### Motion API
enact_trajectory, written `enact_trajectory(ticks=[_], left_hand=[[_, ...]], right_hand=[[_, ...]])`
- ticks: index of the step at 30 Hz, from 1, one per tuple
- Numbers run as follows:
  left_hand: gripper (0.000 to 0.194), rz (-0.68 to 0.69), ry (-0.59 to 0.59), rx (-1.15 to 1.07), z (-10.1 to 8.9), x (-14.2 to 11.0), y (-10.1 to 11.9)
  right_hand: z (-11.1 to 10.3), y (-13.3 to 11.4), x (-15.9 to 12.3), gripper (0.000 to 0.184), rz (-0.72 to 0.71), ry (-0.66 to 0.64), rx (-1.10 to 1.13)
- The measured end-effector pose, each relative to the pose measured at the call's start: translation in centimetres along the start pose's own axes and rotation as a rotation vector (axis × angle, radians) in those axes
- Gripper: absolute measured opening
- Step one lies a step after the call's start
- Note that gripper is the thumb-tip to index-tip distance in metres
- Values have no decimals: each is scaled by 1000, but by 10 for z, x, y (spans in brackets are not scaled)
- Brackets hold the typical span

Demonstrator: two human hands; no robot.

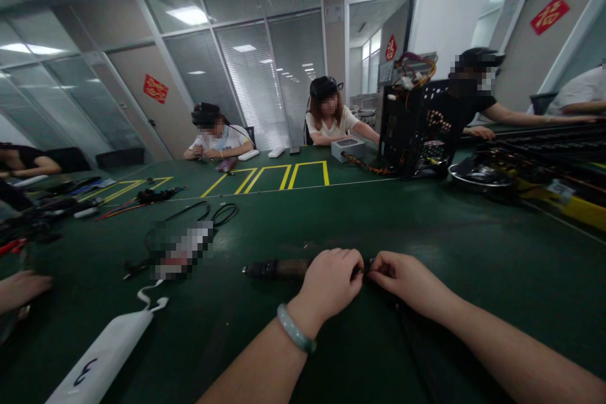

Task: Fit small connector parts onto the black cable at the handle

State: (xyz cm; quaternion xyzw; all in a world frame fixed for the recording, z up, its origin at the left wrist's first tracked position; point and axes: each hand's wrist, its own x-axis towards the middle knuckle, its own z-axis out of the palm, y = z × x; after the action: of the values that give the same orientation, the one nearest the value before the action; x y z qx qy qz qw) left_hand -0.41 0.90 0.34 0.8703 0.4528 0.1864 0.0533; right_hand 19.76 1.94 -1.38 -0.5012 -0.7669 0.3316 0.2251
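My left hand, with a pale green bangle on its wrist, is closed round the rear end of a dark electric screwdriver. The tool lies low over the green table, its tip pointing left. Close beside it, my right hand pinches a small dark cable end at the tool's back. The fingers partly hide that joint, so I cannot tell whether the two parts are connected. A dark cable runs from below my right hand towards the near edge.
A white power strip lies at the near left, close to a blurred-out item with a black cord. At the back right stand a black computer case, a grey power supply and a metal bowl. Another person's hand is at far left.
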Motion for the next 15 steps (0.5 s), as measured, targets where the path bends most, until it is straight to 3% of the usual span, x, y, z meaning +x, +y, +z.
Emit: enact_trajectory(ticks=[15], left_hand=[[9, 8, -12, 10, 0, 0, -1]], right_hand=[[-2, 0, 1, 13, 6, 2, 50]])
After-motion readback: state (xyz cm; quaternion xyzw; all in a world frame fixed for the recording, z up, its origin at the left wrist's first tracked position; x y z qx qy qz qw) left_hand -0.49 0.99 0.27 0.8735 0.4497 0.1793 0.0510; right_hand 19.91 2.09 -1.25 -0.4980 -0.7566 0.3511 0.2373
